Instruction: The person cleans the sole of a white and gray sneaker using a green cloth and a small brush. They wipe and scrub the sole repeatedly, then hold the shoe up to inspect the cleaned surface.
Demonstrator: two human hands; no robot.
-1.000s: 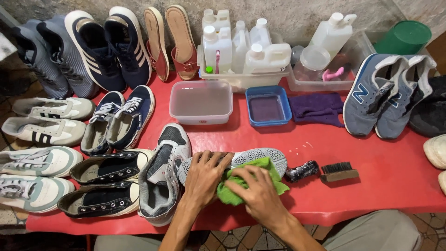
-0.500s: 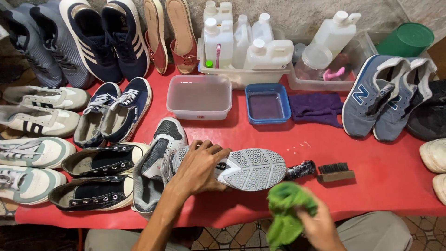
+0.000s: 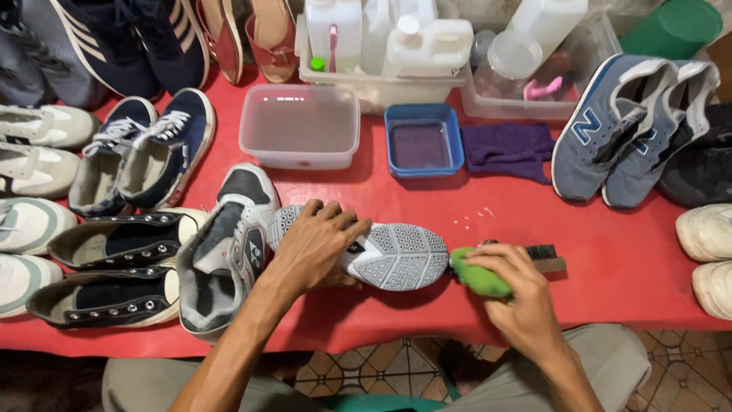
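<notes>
A white and grey sneaker (image 3: 396,255) lies sole-up on the red table (image 3: 610,259). My left hand (image 3: 313,248) presses flat on its heel half. A bunched green cloth (image 3: 476,276) is gripped in my right hand (image 3: 515,294), pressed against the sneaker's toe end. Just behind that hand lies a wooden brush with black bristles (image 3: 545,258). The sneaker's grey and white mate (image 3: 225,248) stands upright to the left.
Several pairs of shoes line the left side and back. A clear tub (image 3: 300,126), a blue tray (image 3: 423,141) and a purple cloth (image 3: 507,149) sit behind. Bottles stand in bins at the back. Blue-grey sneakers (image 3: 618,130) and white shoes (image 3: 705,233) are on the right.
My right hand lifted the green cloth off the sole, drew it back toward me, then brought it to the sneaker's toe end. The left hand stayed on the sneaker.
</notes>
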